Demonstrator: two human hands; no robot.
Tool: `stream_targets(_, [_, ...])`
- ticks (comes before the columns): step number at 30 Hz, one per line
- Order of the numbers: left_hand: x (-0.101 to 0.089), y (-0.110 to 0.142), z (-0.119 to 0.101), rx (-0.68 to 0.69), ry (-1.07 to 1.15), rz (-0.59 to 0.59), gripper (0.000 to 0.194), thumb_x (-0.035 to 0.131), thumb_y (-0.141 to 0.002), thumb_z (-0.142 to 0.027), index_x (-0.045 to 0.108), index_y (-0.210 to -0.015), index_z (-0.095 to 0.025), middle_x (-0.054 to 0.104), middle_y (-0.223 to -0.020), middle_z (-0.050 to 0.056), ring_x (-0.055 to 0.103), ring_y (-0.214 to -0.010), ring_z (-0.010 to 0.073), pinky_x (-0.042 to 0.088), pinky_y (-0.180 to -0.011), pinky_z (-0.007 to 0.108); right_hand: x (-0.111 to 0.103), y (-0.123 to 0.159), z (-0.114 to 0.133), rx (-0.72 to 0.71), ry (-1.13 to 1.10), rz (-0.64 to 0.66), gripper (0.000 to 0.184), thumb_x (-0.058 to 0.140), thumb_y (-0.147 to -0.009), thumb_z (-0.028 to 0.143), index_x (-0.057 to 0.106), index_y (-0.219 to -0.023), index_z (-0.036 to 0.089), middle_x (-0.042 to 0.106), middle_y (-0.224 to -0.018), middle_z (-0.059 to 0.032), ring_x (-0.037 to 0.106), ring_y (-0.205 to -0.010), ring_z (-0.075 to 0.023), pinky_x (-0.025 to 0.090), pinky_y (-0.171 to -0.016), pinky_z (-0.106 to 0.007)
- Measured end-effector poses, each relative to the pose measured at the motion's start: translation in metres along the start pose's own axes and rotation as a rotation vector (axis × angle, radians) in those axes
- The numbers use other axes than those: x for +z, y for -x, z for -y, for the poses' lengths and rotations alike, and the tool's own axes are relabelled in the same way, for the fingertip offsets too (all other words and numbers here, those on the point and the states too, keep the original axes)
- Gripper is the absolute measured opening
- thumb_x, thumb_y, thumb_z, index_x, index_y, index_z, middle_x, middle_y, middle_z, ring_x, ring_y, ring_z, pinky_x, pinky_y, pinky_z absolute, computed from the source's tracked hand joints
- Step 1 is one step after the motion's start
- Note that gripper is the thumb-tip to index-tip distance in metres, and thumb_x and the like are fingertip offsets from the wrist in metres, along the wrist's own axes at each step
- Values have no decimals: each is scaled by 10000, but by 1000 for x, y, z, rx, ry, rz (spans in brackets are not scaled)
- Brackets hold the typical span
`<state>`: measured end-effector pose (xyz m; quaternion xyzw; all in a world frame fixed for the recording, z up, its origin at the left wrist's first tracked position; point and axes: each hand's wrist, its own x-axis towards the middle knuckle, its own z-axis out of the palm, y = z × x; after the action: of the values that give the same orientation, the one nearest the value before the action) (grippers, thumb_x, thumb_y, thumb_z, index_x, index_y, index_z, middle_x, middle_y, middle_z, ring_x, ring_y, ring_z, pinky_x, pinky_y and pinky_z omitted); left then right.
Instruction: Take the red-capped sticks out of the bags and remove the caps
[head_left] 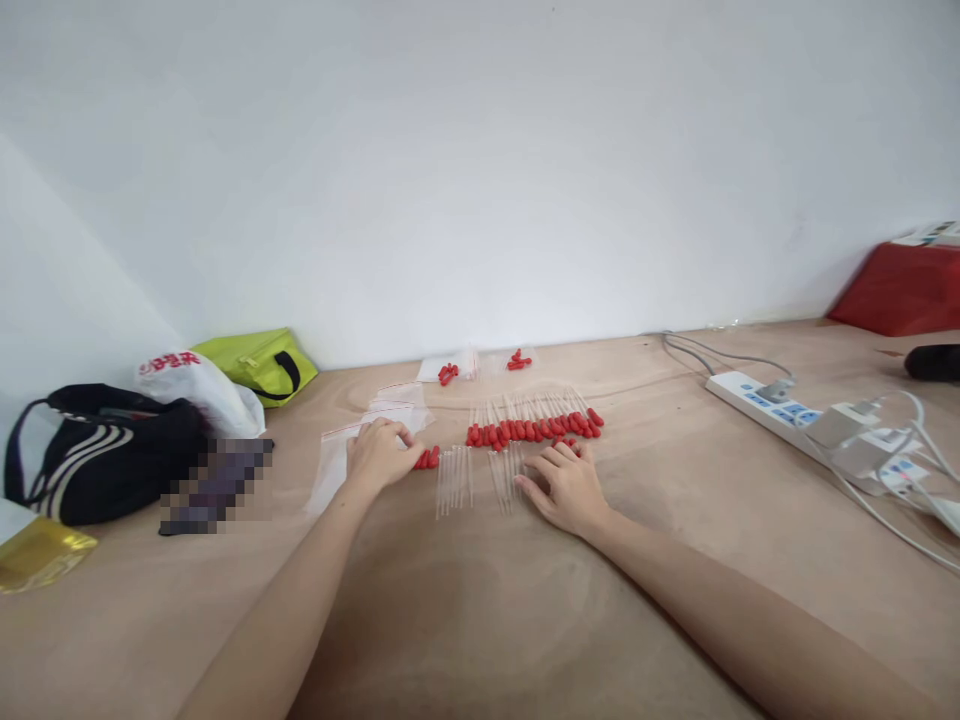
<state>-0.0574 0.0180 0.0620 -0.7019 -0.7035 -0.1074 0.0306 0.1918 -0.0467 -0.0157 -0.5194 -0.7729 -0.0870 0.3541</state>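
My left hand [382, 455] rests low over the table, fingers loosely bent and apart, beside a few red rubber bulbs [427, 458]. My right hand [566, 488] lies with thumb and fingers spread; its fingertips are at more red bulbs, which they partly hide. Between the hands are two groups of clear thin tubes, a left bunch [454, 480] and a right bunch [505, 478]. Just beyond runs a long row of droppers [532, 425], clear tubes pointing to the wall and red bulbs toward me. Several clear zip bags [397, 403] lie beyond my left hand.
Near the wall, two bags hold red bulbs, one left [448, 374] and one right [518, 360]. At left are a black bag [142, 470], a white plastic bag [217, 395] and a lime pouch [259, 360]. A power strip [772, 410] with cables lies at right.
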Motion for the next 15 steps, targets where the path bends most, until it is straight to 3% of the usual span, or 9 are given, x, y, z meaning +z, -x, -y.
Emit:
stream_targets(8, [31, -8, -48, 180, 102, -18, 305, 531, -683, -522, 624, -676, -230, 585, -976, 41, 485, -978, 256, 354, -833, 403, 0, -1, 0, 6, -3, -5, 246, 471, -821, 392, 631, -813, 205, 620, -717, -22, 478, -745, -152, 206, -730, -327])
stream_targets(12, [41, -11, -62, 187, 97, -47, 252, 536, -715, -442, 623, -672, -210, 589, -967, 53, 488, -978, 251, 356, -827, 395, -1, -1, -1, -5, 18, 4, 247, 473, -820, 391, 634, -811, 205, 620, -716, -25, 483, -751, -151, 208, -734, -327])
stream_targets(15, [40, -8, -61, 165, 120, -115, 242, 510, -744, -397, 621, -660, -200, 590, -955, 60, 493, -964, 256, 367, -812, 401, 0, -1, -1, -5, 28, -2, 243, 473, -820, 387, 632, -803, 204, 613, -706, -21, 486, -744, -150, 217, -733, -326])
